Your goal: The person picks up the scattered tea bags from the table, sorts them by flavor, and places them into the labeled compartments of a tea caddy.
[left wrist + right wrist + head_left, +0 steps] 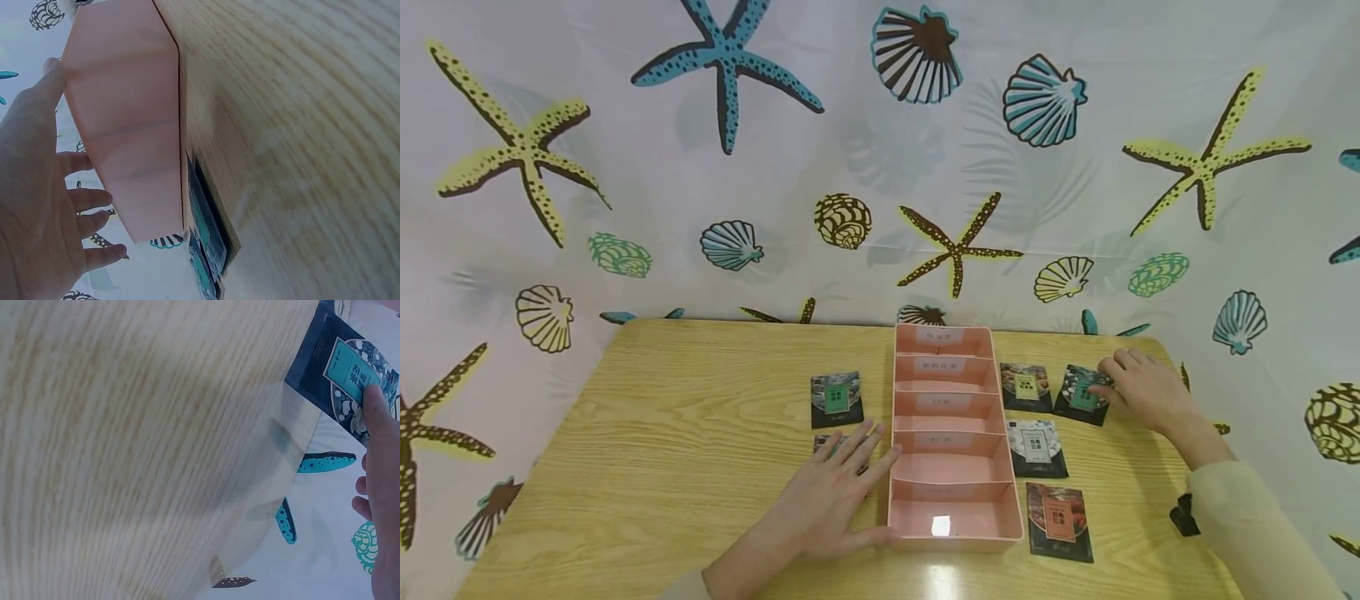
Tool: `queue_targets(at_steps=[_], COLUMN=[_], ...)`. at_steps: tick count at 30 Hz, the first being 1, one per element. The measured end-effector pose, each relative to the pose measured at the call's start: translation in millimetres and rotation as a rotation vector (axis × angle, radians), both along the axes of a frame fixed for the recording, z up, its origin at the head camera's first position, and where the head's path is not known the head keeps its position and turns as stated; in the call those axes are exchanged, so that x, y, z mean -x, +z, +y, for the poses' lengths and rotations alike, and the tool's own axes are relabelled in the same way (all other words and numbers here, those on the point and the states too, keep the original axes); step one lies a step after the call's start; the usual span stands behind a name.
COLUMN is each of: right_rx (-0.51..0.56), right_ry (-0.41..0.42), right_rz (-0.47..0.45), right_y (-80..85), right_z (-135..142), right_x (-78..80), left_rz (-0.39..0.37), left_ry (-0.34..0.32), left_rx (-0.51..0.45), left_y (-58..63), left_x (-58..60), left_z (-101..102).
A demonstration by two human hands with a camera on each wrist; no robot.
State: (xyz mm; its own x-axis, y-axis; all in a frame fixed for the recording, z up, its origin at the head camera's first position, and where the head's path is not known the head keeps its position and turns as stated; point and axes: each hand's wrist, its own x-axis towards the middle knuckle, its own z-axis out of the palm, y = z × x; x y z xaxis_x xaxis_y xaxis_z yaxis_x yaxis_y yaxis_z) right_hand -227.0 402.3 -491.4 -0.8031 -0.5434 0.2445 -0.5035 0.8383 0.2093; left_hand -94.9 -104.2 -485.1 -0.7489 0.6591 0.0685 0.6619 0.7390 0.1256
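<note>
While the right grip (1141, 390) pinches a flat, black, green-labelled packet (1081, 395) at its fingertips, light pressure should avoid creasing it, with the left grip (830, 502) spread beside the pink divided plastic box (955, 545).

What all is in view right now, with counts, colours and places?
Table: one, wood-brown, below everything.
Cloth: white, starfish and shell print, behind the table.
Box: one, pink, five compartments, on the table.
Paper labels: at least four, white, inside the box.
Green-label packets: three, black and green; two left of the box, one at right.
Yellow-label packet: one, right of the box.
White-label packet: one, below the yellow.
Red-label packet: one, nearest the person.
Black object: one, unclear, by the right sleeve.
Left hand: one, at the box's left side.
Right hand: one, holding a green-label packet.
</note>
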Motion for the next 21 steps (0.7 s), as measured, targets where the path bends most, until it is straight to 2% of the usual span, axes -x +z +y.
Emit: queue_targets(at_steps=[4,11,21], right_rx=[0.028,0.093,0.179], right_ry=[0.027,-0.084,-0.072], right_rz=[0.030,-0.093,-0.038], right_y=[-0.1,4.8,13.7], right_z=[1,-3,-2], right_x=[-1.4,-6.7,-13.2], left_rz=[0.006,-0.002,-0.010], left_ry=[-0.002,0.000,0.003], left_rx=[0.000,0.007,0.006], left_y=[-0.5,-1.8,-1.2], left_x=[-0.1,-0.1,-0.4], left_z=[0,0,0])
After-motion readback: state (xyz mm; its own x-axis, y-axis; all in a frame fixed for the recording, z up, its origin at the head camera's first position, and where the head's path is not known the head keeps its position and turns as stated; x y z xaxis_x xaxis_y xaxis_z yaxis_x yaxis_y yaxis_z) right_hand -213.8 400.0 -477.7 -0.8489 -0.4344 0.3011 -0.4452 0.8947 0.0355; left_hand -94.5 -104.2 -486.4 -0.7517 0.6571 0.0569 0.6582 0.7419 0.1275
